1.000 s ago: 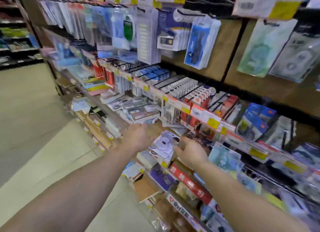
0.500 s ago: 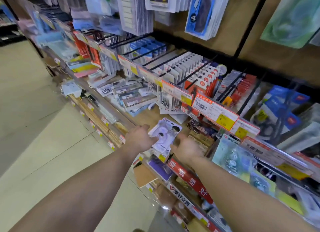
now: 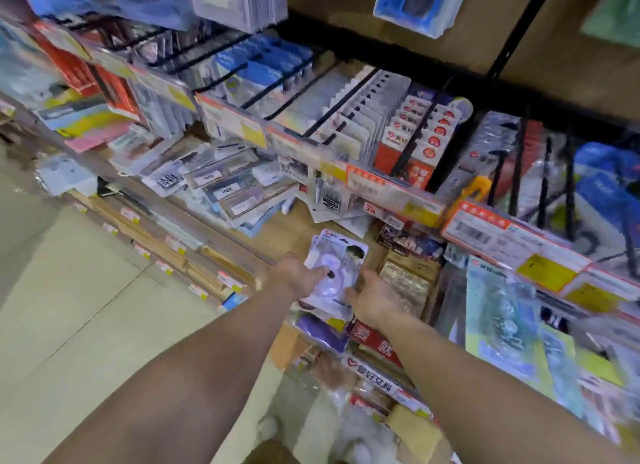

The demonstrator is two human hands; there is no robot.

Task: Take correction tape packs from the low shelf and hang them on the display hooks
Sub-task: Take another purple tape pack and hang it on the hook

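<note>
Correction tape packs (image 3: 334,273) lie in a small stack on the low shelf (image 3: 277,231), between the two hands. Since half a second ago both hands have closed in on the stack: the left hand (image 3: 298,276) now has its grip laid on the top pack's left edge, the right hand (image 3: 372,299) cups the near right corner. Whether either grip actually pinches the stack cannot be told. Judgement: pickup is starting; hanging has not begun. Packs are flat rounded-corner cards, glossy, with a raised clear blister over a pale round dispenser. Display hooks (image 3: 346,100), thin black rods, stand above the grip.
</note>
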